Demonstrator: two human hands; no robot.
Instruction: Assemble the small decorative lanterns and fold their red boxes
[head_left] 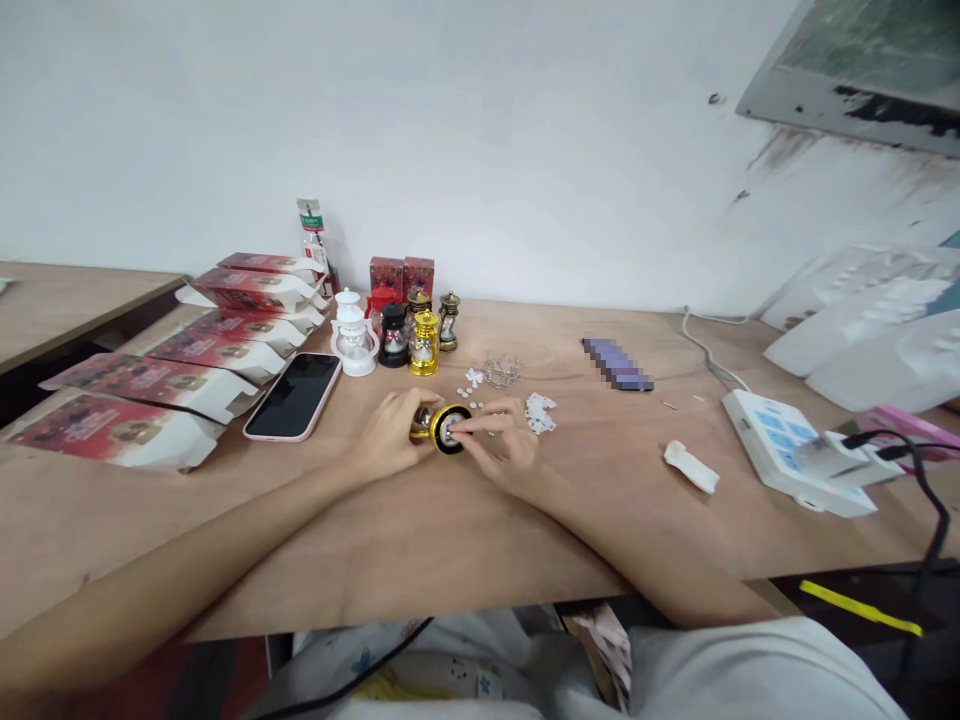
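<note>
A small gold lantern (437,433) lies on its side above the table, its round black-rimmed base turned towards me. My left hand (394,435) is closed around the lantern's body. My right hand (511,447) has thumb and forefinger pinched together at the pale centre of the base; whatever is between those fingertips is too small to make out. Just beyond the hands lie small white discs (465,392), a pile of white cut pieces (540,412) and a heap of thin metal chain or wire (502,371).
Farther back stand a white lantern (355,338), a black lantern (392,340), a gold lantern (424,348) and others. Flattened red boxes (124,425) and a phone (294,397) are on the left. A second phone (619,364), a white scrap (691,467) and a power strip (787,450) lie rightward.
</note>
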